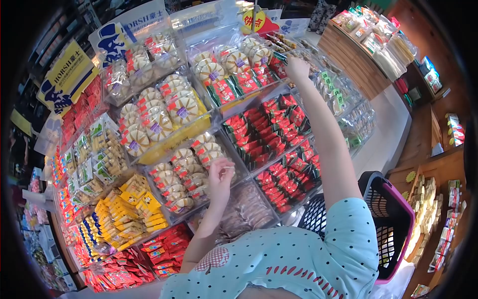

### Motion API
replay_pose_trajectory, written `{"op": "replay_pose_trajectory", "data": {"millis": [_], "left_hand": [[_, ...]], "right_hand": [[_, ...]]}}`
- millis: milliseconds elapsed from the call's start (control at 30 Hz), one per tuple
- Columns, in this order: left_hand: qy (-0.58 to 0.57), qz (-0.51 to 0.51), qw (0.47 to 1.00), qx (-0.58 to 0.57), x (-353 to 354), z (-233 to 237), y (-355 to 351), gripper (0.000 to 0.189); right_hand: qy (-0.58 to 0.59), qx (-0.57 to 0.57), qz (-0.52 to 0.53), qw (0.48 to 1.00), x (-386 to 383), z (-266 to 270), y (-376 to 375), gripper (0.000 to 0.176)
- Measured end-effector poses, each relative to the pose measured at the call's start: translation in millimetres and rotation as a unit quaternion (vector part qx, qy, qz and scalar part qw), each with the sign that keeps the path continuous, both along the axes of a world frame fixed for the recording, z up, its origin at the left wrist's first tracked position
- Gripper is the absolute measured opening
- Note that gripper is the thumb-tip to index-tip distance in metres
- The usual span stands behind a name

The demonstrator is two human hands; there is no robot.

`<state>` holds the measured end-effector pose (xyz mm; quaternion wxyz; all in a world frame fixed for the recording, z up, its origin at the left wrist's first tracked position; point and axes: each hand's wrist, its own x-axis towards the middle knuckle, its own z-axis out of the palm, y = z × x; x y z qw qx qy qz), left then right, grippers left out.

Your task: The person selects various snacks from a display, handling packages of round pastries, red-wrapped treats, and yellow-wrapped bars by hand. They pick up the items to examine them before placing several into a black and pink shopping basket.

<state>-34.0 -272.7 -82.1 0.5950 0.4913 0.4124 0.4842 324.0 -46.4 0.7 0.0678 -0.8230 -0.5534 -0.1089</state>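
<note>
My right hand [298, 69] reaches out to the far bins, its fingers closed at the edge of a dark green snack packet [280, 57]. Below that hand, red-and-green packets [246, 82] lie in front of round wrapped pastries [236, 61]. My left hand [221, 174] hovers with curled fingers over the right side of a bin of round wrapped pastries [186, 174]; what is inside its fingers, if anything, I cannot tell. Between my arms sit two bins of red packets, the farther one [266, 129] and the nearer one [289, 177].
A black shopping basket [386, 244] with a pink rim stands by my right side. Yellow packets [132, 209] and red packets [119, 269] fill bins at the left. Clear dividers separate the bins. A wooden display counter [353, 60] stands across the aisle, with wooden shelves on the right.
</note>
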Motion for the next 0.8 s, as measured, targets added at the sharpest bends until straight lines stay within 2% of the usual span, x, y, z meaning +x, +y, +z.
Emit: {"op": "replay_pose_trajectory", "data": {"millis": [133,200,233,333,400,433,500,633,800], "left_hand": [[-0.020,-0.010,1.000,-0.002,0.3,-4.4,-1.7,0.025],[-0.016,-0.010,1.000,0.011,-1.4,-5.9,-1.5,0.025],[-0.003,-0.008,1.000,0.000,-2.6,-6.7,-1.8,0.025],[0.002,-0.004,1.000,-0.010,-2.3,-10.2,-3.4,0.025],[-0.007,-0.001,1.000,-0.008,0.1,-12.4,-5.4,0.026],[0.002,-0.007,1.000,0.002,1.5,-13.3,-6.3,0.026],[0.013,-0.012,1.000,0.014,3.8,-15.2,-7.8,0.026],[0.015,-0.023,0.999,0.017,4.3,-16.8,-11.1,0.027],[0.009,-0.034,0.999,0.008,1.6,-22.0,-13.5,0.028]], "right_hand": [[0.011,0.038,-0.007,0.999,-0.6,-7.7,-4.9,0.034],[0.089,0.061,-0.029,0.994,2.1,-10.0,-5.3,0.045],[0.089,0.063,-0.028,0.994,3.2,-10.7,-5.3,0.045],[0.116,0.121,0.002,0.986,4.7,-12.7,-5.3,0.052],[0.069,0.131,0.058,0.987,4.1,-12.7,-4.1,0.058],[0.068,0.134,0.059,0.987,3.4,-12.0,-2.9,0.058],[-0.010,0.107,0.097,0.989,3.4,-15.1,1.0,0.056],[-0.013,0.069,0.105,0.992,4.2,-24.2,6.1,0.046],[0.001,0.079,0.079,0.994,-4.0,-24.1,1.4,0.041]]}}
